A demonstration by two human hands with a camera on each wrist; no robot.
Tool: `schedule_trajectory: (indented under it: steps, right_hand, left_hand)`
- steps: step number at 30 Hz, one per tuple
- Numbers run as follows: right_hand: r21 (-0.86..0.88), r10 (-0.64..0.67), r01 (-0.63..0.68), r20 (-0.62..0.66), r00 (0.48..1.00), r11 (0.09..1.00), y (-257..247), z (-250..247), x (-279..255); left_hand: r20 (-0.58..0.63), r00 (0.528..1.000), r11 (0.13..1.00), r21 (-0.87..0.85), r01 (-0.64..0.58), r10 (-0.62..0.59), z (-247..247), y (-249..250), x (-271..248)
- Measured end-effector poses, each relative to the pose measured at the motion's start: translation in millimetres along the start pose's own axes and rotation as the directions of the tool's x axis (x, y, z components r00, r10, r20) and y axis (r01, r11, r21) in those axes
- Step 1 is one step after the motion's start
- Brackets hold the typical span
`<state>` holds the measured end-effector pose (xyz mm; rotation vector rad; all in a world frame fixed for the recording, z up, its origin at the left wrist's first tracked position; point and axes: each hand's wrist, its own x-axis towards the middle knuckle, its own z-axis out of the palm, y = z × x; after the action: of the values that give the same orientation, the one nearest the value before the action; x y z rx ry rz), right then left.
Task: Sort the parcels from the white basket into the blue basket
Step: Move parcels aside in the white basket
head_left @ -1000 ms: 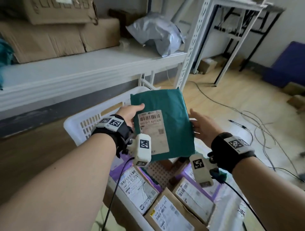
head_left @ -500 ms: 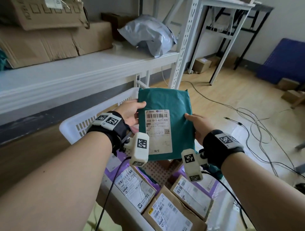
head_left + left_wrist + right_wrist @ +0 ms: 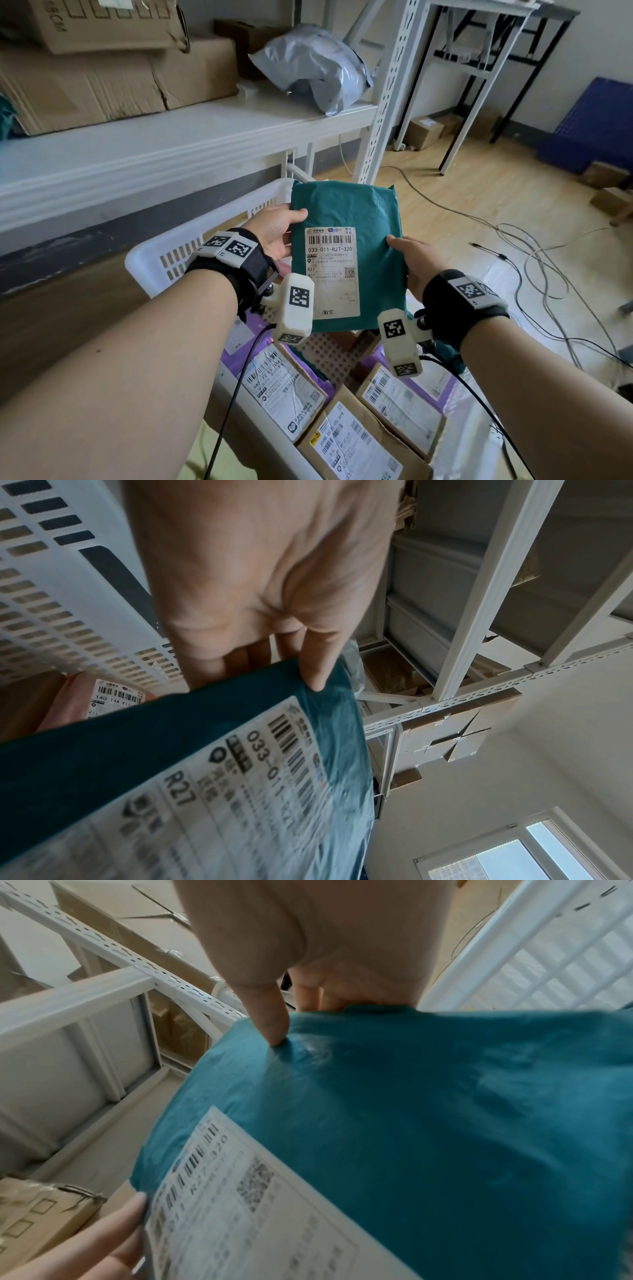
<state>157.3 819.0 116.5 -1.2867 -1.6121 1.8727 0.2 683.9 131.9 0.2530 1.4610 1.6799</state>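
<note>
**A:** What am I looking at, centre of the head view?

**B:** Teal parcel, held up over the white basket, label facing me. I read that as holding it flat to check the label before routing it.

**A:** Hands?

**B:** Left hand pinches the left edge, thumb on the front, fingers curled behind. Right hand does the same on the right edge; the right wrist view shows its thumb denting the film. Two-sided hold keeps the soft bag from folding, I think.

**A:** Rest of the load?

**B:** Cardboard parcels lie label-up in the white basket, lower centre.

**A:** Destination?

**B:** Something blue at the right edge, on the floor. Likely the blue basket, can't confirm.
</note>
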Motion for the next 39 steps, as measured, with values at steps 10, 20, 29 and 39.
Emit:
schedule_trajectory:
  steps: [10, 20, 29, 39]
  right_hand:
    - [0.038, -0.184, 0.185, -0.033, 0.982, 0.982, -32, -18, 6]
    - [-0.033, 0.050, -0.045, 0.158, 0.986, 0.998, -9, -3, 5]
    - [-0.032, 0.071, -0.068, 0.119, 0.990, 0.997, 7, 26, 34]
    - [-0.042, 0.311, -0.309, 0.061, 0.948, 0.950, 71, 64, 126]
  left_hand:
    - [-0.171, 0.973, 0.951, -0.241, -0.196, 0.157, -7, 17, 12]
    - [-0.262, 0.965, 0.869, -0.481, -0.111, -0.022, -34, 5, 35]
    - [-0.319, 0.947, 0.939, -0.334, -0.078, -0.035, -39, -22, 67]
    - [-0.382, 0.909, 0.976, 0.070, 0.207, -0.165, -89, -79, 126]
